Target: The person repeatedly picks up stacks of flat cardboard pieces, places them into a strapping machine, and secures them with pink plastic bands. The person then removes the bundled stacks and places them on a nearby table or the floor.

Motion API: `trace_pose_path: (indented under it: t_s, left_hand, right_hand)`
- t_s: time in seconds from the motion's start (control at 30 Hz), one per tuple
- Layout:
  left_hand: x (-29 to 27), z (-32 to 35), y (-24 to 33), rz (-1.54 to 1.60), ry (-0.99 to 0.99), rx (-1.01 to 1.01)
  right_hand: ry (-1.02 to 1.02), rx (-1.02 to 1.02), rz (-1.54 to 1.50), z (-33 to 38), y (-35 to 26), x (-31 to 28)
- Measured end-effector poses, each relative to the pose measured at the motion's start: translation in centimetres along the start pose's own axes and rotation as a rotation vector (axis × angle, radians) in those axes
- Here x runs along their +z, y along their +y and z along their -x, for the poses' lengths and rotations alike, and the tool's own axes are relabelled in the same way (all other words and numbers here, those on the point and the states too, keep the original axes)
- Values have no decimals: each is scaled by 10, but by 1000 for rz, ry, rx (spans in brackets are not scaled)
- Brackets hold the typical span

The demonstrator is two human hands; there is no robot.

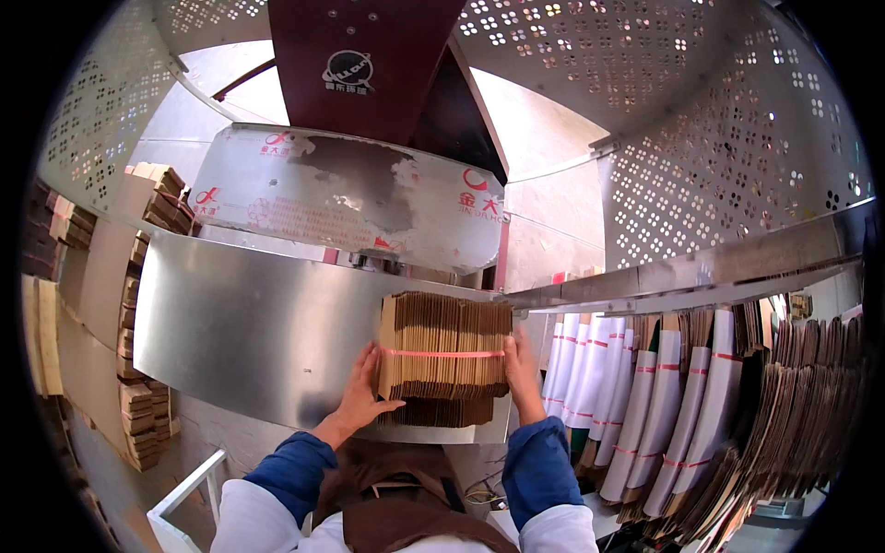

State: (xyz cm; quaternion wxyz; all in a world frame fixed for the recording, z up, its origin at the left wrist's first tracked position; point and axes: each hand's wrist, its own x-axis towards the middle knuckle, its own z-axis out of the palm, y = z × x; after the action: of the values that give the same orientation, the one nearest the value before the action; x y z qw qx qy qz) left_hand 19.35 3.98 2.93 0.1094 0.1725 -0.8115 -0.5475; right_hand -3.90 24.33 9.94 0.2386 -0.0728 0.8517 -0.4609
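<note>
A bundle of flat brown cardboard pieces [447,324] stands on edge at the right part of a metal worktop, a pink strap running across it. My left hand [362,392] presses against the bundle's left side, its thumb stretched along the near edge. Against the right side lies my right hand [523,370], its fingers pointing away from me. Between them the two hands clasp the bundle. Its underside and the palms are hidden.
The curved metal worktop [221,309] reaches left. Behind it stands a machine with a dark red column [355,41] and a scuffed metal cover [277,189]. Perforated panels [682,175] surround it. Strapped white and brown bundles [659,433] line the right; cardboard stacks [143,424] lie at left.
</note>
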Motion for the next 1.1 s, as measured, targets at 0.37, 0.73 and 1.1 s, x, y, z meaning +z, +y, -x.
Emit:
trace_pose_path:
  t_s: [0.37, 0.73, 1.1]
  left_hand:
    - [-49, -3, 148, -643, -30, 130]
    - [3, 10, 124, -623, 21, -6]
    - [10, 22, 99, -443, 69, -141]
  right_hand:
    - [-407, 456, -1132, 32, 72, 54]
    - [248, -356, -188, 3, -47, -18]
    - [-104, -699, -5, -70, -184, 201]
